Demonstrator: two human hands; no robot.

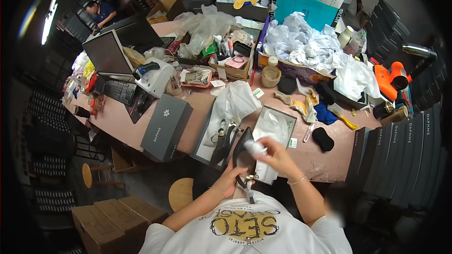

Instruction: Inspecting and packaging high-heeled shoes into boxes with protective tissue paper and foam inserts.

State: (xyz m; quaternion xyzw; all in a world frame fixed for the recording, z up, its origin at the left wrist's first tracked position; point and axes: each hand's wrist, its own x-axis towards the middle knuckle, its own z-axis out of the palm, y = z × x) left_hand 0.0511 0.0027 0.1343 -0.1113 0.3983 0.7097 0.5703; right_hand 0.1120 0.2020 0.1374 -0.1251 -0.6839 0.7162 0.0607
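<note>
My left hand grips a black strapped shoe close to my body. The shoe is tilted, and its buckled strap hangs toward my shirt. Beside the shoe's opening, my right hand pinches a crumpled wad of white paper, slightly blurred. To the left, an open grey shoebox contains another dark shoe with a metal buckle, partly covered by white tissue paper. Under and beyond my right hand is a second open grey box part, lined with white paper.
A closed grey shoebox stands at left, near a keyboard and monitor. Crumpled white paper fills a large box at the back. Black pads, a brush and an orange tool lie right, beside stacked shoeboxes.
</note>
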